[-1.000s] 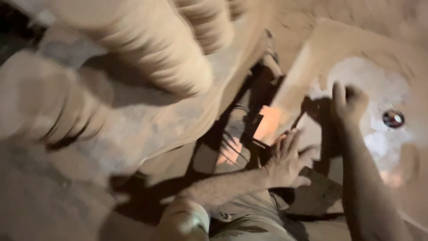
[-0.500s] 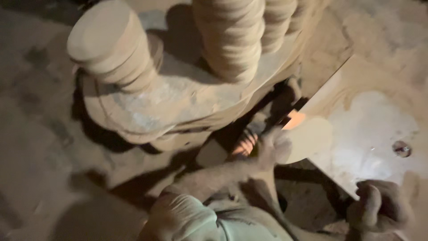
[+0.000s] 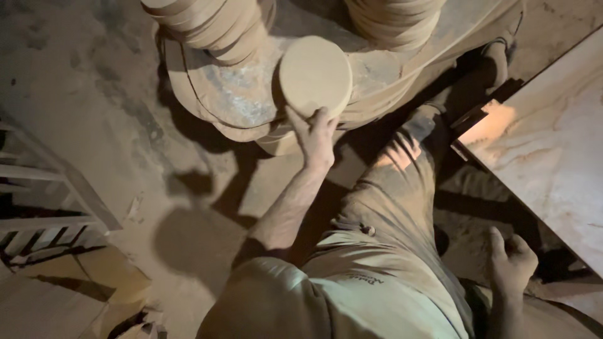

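While left hand point(image 3: 316, 135) grips disc point(image 3: 315, 75) rim

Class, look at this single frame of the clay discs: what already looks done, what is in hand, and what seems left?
Done: two stacks of clay discs stand on the dusty round board. In hand: the left hand holds one more round clay disc by its lower edge, above the board between the stacks. The right hand is loosely curled, its grip empty, by the pale slab. Left: that disc is on no stack yet.
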